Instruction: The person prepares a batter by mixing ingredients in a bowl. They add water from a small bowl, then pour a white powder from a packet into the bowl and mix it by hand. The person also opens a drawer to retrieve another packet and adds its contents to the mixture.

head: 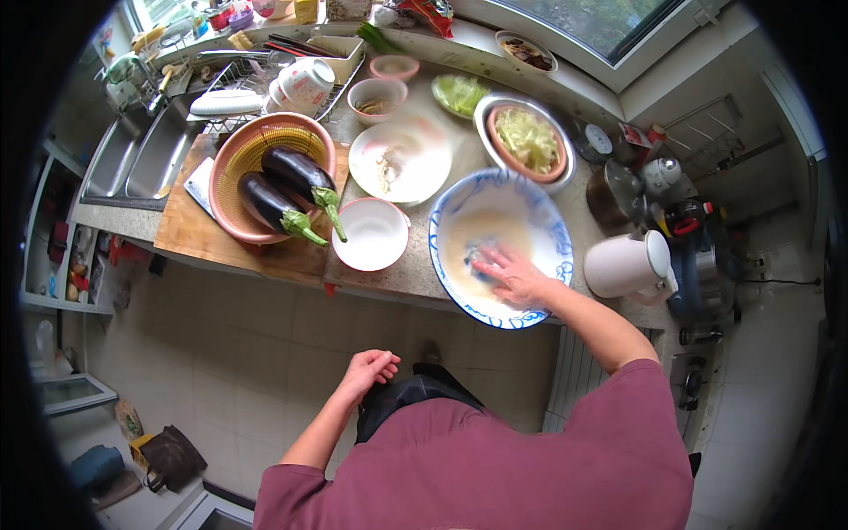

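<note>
My right hand (pixel 507 275) reaches down into a large enamel basin (pixel 566 248) with a blue pattern, fingers spread. Pale, cloudy liquid or thin batter (pixel 457 258) lies in the basin, and the fingertips are at it, over the blue pattern on the bottom. My left hand (pixel 371 372) hangs in front of my body, loosely curled, with nothing visible in it. Left of the basin stands a white bowl (pixel 371 235) with a red rim. Behind that bowl, a larger white dish (pixel 417 165) holds some small pale pieces.
Two eggplants (pixel 281 189) lie in a pink colander (pixel 222 192) on a wooden cutting board (pixel 182 225), partly over a cleaver (pixel 201 185). Shredded pale vegetable (pixel 527 139) fills a bowl behind the basin. A white electric kettle (pixel 619 265) stands right; the sink (pixel 159 156) is far left.
</note>
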A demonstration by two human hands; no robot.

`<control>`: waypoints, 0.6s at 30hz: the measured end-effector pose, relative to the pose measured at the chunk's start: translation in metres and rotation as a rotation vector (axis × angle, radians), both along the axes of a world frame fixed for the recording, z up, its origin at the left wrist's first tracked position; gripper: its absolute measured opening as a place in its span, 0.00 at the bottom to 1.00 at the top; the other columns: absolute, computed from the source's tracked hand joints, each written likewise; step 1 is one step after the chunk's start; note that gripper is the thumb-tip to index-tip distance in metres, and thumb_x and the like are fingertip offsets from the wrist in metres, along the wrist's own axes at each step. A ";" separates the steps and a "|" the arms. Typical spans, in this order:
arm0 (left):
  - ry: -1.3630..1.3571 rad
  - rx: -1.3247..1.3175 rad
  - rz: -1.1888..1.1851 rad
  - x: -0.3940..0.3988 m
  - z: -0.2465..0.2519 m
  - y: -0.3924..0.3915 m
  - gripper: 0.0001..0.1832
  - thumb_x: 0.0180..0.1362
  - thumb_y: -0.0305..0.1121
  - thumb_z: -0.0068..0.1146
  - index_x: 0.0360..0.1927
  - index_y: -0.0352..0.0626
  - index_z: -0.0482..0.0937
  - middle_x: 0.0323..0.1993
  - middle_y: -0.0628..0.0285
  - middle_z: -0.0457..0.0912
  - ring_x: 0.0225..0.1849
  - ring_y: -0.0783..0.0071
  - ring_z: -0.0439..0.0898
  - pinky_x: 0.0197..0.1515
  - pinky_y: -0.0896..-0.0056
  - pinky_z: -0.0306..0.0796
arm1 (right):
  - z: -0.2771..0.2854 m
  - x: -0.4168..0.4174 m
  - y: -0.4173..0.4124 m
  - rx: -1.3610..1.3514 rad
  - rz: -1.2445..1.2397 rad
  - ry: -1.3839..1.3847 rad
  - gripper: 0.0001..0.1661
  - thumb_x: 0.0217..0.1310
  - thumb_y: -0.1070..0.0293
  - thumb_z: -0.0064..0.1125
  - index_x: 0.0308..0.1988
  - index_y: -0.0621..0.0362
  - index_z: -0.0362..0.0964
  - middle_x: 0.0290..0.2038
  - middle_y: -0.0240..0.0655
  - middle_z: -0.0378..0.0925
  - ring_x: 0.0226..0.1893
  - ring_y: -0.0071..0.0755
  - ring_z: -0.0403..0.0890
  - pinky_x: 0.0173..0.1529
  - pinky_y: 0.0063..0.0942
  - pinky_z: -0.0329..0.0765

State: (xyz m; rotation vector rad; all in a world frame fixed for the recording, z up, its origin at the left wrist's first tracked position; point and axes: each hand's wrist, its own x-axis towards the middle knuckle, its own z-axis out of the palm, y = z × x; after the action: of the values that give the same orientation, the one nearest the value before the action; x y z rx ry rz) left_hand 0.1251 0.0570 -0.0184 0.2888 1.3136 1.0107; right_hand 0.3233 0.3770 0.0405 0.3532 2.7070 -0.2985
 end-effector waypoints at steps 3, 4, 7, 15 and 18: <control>-0.018 0.114 -0.012 0.011 0.006 0.020 0.11 0.58 0.35 0.49 0.38 0.38 0.76 0.22 0.66 0.77 0.23 0.83 0.73 0.26 0.83 0.67 | 0.015 0.003 0.027 0.203 0.057 -0.074 0.35 0.53 0.63 0.44 0.62 0.45 0.48 0.65 0.36 0.47 0.66 0.46 0.43 0.66 0.48 0.41; -0.023 0.168 -0.031 0.016 0.010 0.029 0.11 0.58 0.33 0.49 0.39 0.38 0.76 0.22 0.66 0.77 0.22 0.83 0.73 0.26 0.83 0.67 | 0.015 0.001 0.042 0.246 0.108 -0.090 0.33 0.55 0.63 0.41 0.62 0.45 0.49 0.64 0.35 0.49 0.66 0.42 0.45 0.66 0.46 0.41; -0.025 0.251 0.119 0.043 0.038 0.068 0.19 0.56 0.27 0.50 0.51 0.35 0.66 0.23 0.64 0.77 0.25 0.81 0.75 0.27 0.82 0.69 | 0.027 0.005 0.069 0.466 0.301 -0.110 0.28 0.55 0.64 0.41 0.58 0.50 0.56 0.62 0.35 0.54 0.64 0.39 0.49 0.66 0.39 0.44; -0.095 0.262 0.326 0.080 0.055 0.128 0.19 0.58 0.38 0.50 0.46 0.34 0.67 0.39 0.56 0.75 0.35 0.70 0.78 0.35 0.71 0.76 | 0.030 0.055 0.046 -0.206 -0.050 -0.346 0.17 0.51 0.74 0.45 0.43 0.53 0.71 0.40 0.44 0.74 0.42 0.47 0.74 0.48 0.36 0.69; -0.038 0.254 0.376 0.083 0.059 0.131 0.16 0.57 0.37 0.51 0.42 0.35 0.69 0.37 0.58 0.75 0.34 0.72 0.79 0.35 0.71 0.76 | 0.028 0.037 0.014 -0.540 0.003 -0.263 0.19 0.51 0.72 0.48 0.47 0.53 0.70 0.45 0.43 0.72 0.47 0.46 0.71 0.51 0.34 0.67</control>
State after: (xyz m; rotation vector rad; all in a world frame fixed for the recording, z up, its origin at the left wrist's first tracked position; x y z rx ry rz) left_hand 0.2086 0.1877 0.0406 0.2165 1.2292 1.4989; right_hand 0.3606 0.3913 0.0689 0.2090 2.2568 -0.8879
